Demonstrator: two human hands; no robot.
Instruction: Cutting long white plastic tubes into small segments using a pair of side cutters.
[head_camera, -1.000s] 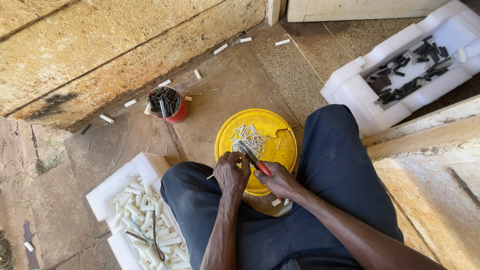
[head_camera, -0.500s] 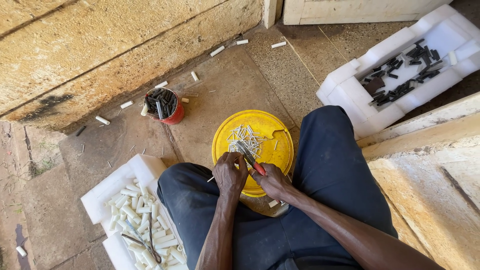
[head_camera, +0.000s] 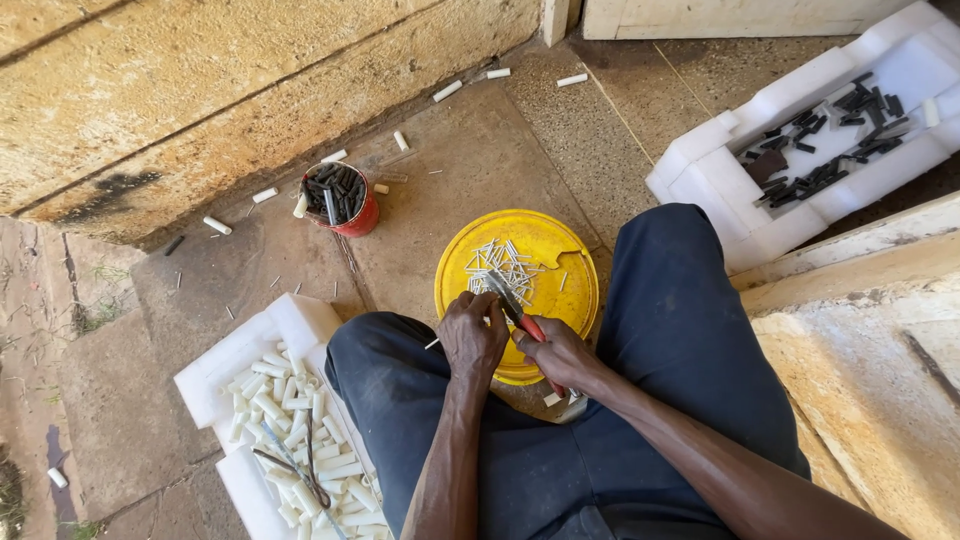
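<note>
I sit on the floor with a yellow lid (head_camera: 560, 290) between my knees, strewn with thin white slivers (head_camera: 500, 262). My right hand (head_camera: 558, 352) grips red-handled pliers (head_camera: 512, 304), their jaws pointing up over the lid. My left hand (head_camera: 472, 335) is closed just left of the jaws, pinching a small white piece that its fingers mostly hide.
A white foam tray (head_camera: 235, 350) of short white tubes, with a tool lying on them, sits by my left knee. A red can (head_camera: 340, 196) of dark pieces stands near the wall. Another foam tray (head_camera: 800, 160) at upper right holds black pieces. White tubes lie scattered on the floor.
The view has shifted a little. My hands stay together at the lid's near edge, with the pliers still working at the piece in my left fingers.
</note>
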